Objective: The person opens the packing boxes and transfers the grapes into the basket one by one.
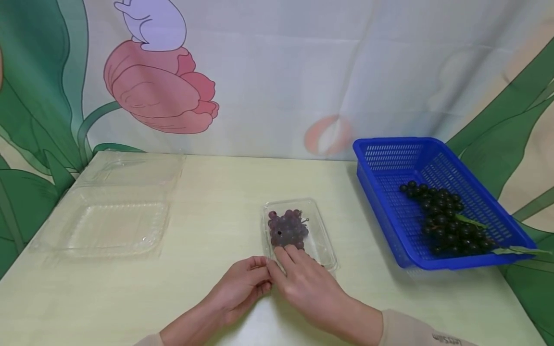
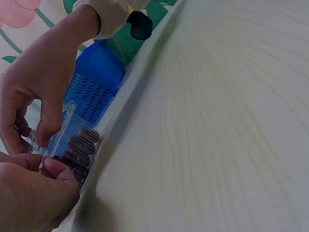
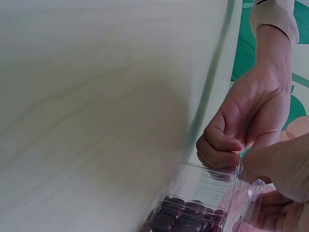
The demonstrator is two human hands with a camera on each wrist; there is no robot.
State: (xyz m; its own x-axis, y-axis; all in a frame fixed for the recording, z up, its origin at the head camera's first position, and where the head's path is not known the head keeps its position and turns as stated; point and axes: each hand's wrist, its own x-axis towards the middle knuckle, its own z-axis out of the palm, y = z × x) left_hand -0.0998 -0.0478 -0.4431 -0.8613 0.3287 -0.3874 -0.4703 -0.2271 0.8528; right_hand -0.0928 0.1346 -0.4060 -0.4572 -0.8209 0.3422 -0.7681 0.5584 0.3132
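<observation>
A small clear plastic clamshell box [image 1: 319, 231] lies near the middle of the table with a bunch of purple-red grapes [image 1: 287, 228] inside, seen through its top. My left hand [image 1: 242, 286] pinches the rim at the box's near left corner between thumb and fingers. Right beside it, my right hand [image 1: 309, 286] grips the near edge, its thumb at the rim and its fingers bent over the lid. In the right wrist view, dark round grapes [image 3: 188, 215] show through the clear wall. The fingers hide part of the near edge.
At the right stands a blue perforated basket [image 1: 381, 216] holding black grapes [image 1: 446, 221] with green leaves. A larger clear plastic container [image 1: 119, 223] lies opened out at the left, its lid [image 1: 130, 168] toward the back. A printed cloth [image 1: 268, 86] hangs behind the table.
</observation>
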